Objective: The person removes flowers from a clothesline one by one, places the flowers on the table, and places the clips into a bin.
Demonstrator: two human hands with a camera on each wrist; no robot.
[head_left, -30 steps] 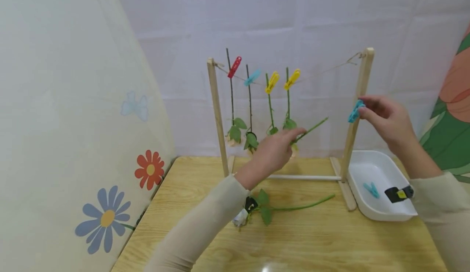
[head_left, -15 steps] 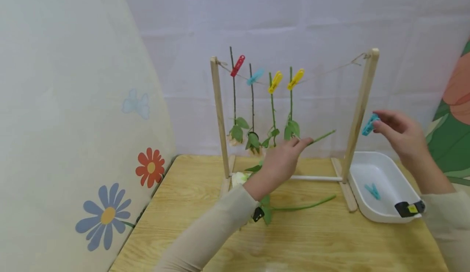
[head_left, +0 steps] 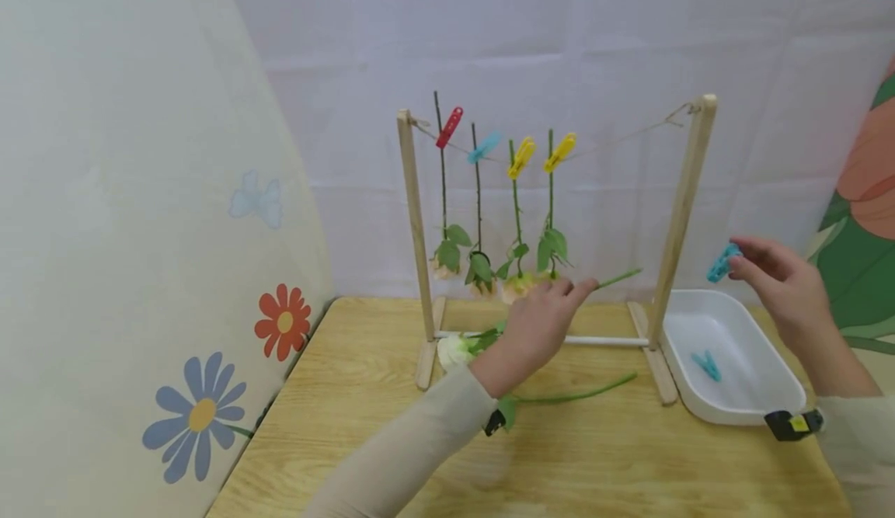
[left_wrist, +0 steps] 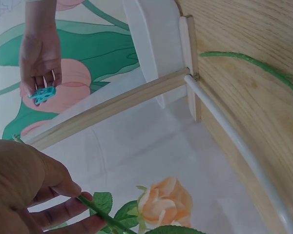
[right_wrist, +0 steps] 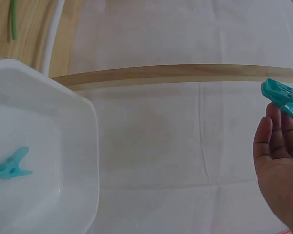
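Observation:
My left hand [head_left: 538,320] pinches the green stem [head_left: 618,278] of a white rose [head_left: 453,351], which lies nearly level in front of the wooden frame. Off to the right, my right hand [head_left: 790,285] holds a turquoise clothespin [head_left: 723,262] by its fingertips, above the tray and beside the frame's right post. The same clothespin [right_wrist: 282,96] shows at the fingers in the right wrist view. On the table lies a second flower stem [head_left: 580,395]; my left arm hides its bloom. Several roses hang head down from the string, the outermost by a red clothespin [head_left: 450,127].
A wooden frame [head_left: 681,215] with a string across its posts stands on the table [head_left: 594,464]. Two yellow clothespins [head_left: 561,152] and a light blue one [head_left: 484,147] grip the string. Right of the frame, a white tray [head_left: 755,347] holds another turquoise clothespin [head_left: 707,365].
My right hand has moved right and down, away from the post, with the clothespin. My left hand has lowered slightly and shifted right with the rose, whose bloom has come into view.

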